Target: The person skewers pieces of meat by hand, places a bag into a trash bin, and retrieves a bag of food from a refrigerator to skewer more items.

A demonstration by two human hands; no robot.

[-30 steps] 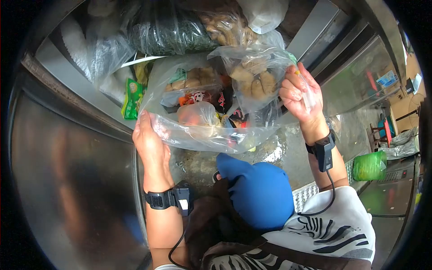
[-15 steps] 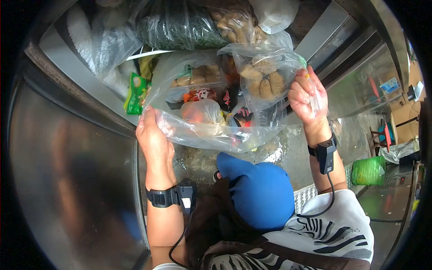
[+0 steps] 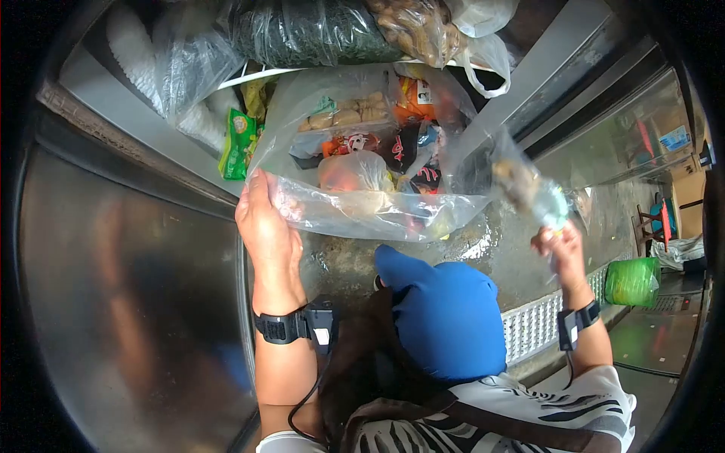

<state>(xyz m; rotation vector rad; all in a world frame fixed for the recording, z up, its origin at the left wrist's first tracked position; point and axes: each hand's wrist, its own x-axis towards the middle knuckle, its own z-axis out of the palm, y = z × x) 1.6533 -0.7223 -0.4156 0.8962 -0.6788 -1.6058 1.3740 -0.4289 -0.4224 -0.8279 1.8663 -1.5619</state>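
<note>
Pinching large bag point(image 3: 321, 211): left hand point(image 3: 270, 230), extended | clutching small bag point(image 3: 525, 189): right hand point(image 3: 565, 253), outward

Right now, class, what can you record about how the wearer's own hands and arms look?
Both the left hand and right hand are bare. Each wrist has a black strap and boxy black device with a pale label. A thin black cable trails from each. The right sleeve is white with dark streaks.
</note>
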